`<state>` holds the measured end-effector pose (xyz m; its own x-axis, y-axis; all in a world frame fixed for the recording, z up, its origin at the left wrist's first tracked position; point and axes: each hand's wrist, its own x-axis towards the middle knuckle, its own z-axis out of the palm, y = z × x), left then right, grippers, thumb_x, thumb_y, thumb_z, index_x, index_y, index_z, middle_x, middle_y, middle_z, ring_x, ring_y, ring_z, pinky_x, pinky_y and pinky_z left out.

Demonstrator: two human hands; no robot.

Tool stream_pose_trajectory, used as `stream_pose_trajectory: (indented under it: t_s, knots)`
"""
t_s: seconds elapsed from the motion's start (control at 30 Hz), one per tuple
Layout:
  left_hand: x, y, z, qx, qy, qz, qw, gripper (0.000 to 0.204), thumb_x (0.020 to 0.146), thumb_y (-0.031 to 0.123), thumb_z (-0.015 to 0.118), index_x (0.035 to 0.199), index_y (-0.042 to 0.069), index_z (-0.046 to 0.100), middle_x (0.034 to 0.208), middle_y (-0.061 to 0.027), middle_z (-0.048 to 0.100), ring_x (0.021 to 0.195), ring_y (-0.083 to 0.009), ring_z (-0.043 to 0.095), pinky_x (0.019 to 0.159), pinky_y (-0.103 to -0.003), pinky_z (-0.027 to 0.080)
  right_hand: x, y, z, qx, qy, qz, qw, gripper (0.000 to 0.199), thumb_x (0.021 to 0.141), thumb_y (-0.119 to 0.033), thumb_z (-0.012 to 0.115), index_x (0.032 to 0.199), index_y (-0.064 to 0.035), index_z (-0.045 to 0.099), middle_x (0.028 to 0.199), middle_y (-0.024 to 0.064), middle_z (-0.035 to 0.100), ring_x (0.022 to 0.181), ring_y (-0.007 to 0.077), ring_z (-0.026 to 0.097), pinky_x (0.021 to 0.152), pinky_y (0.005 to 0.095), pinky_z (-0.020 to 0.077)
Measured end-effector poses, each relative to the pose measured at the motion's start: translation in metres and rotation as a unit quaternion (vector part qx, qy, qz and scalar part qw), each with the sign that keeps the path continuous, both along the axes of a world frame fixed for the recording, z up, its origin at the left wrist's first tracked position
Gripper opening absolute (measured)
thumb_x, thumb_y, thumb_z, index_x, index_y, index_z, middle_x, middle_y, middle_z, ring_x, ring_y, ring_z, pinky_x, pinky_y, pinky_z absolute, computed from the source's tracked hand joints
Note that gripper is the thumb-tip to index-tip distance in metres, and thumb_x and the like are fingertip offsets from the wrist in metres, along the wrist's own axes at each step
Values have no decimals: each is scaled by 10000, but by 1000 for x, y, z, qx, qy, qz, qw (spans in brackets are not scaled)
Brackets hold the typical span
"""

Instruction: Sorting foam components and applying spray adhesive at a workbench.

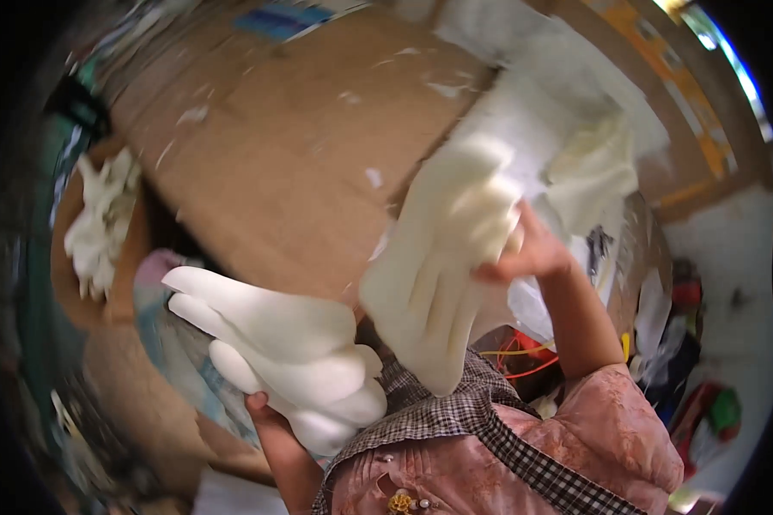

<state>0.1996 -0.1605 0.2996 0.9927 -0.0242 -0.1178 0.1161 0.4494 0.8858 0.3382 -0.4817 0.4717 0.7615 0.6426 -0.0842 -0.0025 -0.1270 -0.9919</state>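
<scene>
My left hand holds a white, smooth, foam-like piece from below, at its near edge. Long finger-like lobes point left on this piece, and rounded bulges lie at its right end. Only the thumb shows clearly; the other fingers are under it. My right hand grips a cream-coloured, soft, ridged piece by its right side, thumb and fingers closed on it. This piece hangs down toward my apron, with long folds and a rounded lower tip. Motion blurs its upper part and the right hand.
A brown cardboard-covered surface with white scraps lies ahead. At the left, a cardboard box holds several cream-coloured pieces. Another cream piece lies on white sheeting at the back right. Red and yellow cords run beside my right arm.
</scene>
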Motion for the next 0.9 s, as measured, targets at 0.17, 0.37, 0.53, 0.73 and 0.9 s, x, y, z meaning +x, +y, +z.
stream_pose_trajectory:
  t_s: [0.17, 0.37, 0.53, 0.73, 0.9]
  knots:
    - [55, -115, 38, -12, -23, -80, 996, 961, 478, 237, 750, 1311, -5, 334, 1220, -107, 480, 1134, -236, 464, 980, -360, 354, 50, -165, 16, 81, -93, -329, 936, 621, 601, -203, 723, 1146, -17, 491, 1006, 70, 568, 945, 173, 539, 843, 318, 430]
    - [150, -245, 101, 78, -64, -113, 989, 901, 494, 230, 753, 1278, 2, 372, 1184, -101, 502, 1100, -224, 486, 953, -352, 384, 228, -299, -3, 5, -253, -444, 859, 580, 633, -135, 728, 1149, -42, 480, 986, 65, 576, 903, 181, 551, 827, 324, 448]
    - [251, -343, 109, 182, -160, -132, 961, 876, 525, 181, 767, 1295, 38, 374, 1177, -80, 504, 1092, -199, 488, 937, -342, 391, 344, -394, -43, 83, -214, -428, 874, 527, 616, -87, 735, 1079, -47, 487, 957, 54, 583, 881, 160, 554, 795, 308, 464]
    - [359, -464, 83, 297, -208, -113, 925, 880, 537, 235, 785, 1276, 23, 358, 1215, -143, 471, 1113, -254, 478, 947, -374, 397, 412, -481, -83, -321, -221, -597, 701, 629, 653, -239, 761, 1158, -19, 456, 1088, 174, 560, 1008, 302, 553, 861, 367, 449]
    - [394, -525, 39, 532, -157, -9, 832, 1069, 531, 323, 808, 1340, 9, 184, 1371, -303, 211, 1280, -424, 239, 1049, -441, 238, 376, -417, -74, -188, -176, -300, 918, 876, 729, -554, 654, 1333, -3, 340, 1287, 205, 450, 1151, 329, 477, 948, 370, 400]
